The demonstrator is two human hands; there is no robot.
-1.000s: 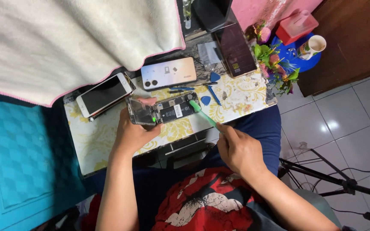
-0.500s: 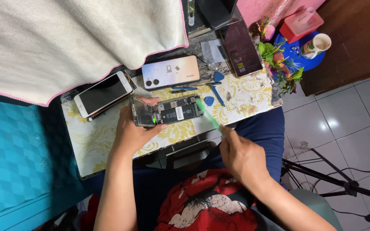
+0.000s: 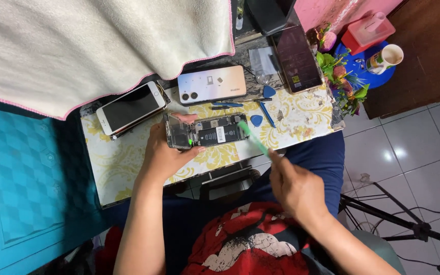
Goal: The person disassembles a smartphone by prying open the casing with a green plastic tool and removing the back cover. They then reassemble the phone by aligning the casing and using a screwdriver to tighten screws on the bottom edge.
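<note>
At frame centre the left hand (image 3: 165,155) grips the opened phone (image 3: 207,131) (battery and boards show inside its shell). The right hand (image 3: 294,186), lower right, pinches a green tool (image 3: 254,138) whose tip touches the phone's right end.

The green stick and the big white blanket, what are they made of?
The thin green stick in the right hand looks like smooth plastic: see-through, evenly coloured, though blurred. The white blanket with pink edging looks like soft fleece or towelling: fuzzy, matte, draping in folds. The left hand steadies the opened phone.
</note>
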